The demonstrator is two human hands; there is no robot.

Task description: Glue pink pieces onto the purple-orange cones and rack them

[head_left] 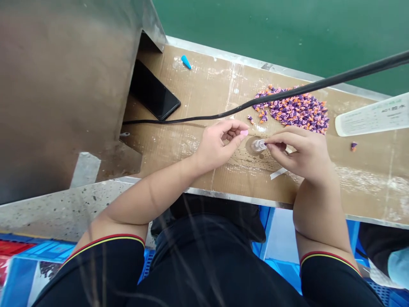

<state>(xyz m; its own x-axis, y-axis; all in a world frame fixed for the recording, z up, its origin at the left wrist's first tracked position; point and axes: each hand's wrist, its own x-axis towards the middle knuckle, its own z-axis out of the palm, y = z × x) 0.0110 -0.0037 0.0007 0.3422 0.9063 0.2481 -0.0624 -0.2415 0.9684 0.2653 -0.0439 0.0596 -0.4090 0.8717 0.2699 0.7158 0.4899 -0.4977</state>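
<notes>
Fingers [232, 126] of the left hand [213, 147] curl nearly closed, and the thumb and fingertips pinch a small pink piece [244, 133]. Just to its right, fingers [277, 138] of the right hand [303, 155] close around the top of a small glass bottle [258, 145]. The bottle stands on the cardboard [220, 81] that covers the bench, between the two hands, and the pink piece is near it but not touching. The right fingers hide part of the bottle's top, so its exact grip point is hard to see.

Beyond the hands lies a heap of purple and orange cones [292, 110], with a few strays at its left edge. A black cable [255, 102] runs across the cardboard just in front of the heap. A phone [153, 89] lies face up by a steel housing [64, 85], and a blue cone [185, 62] lies near the far edge. To the right are a printed white strip [372, 115] and a lone purple cone [353, 146].
</notes>
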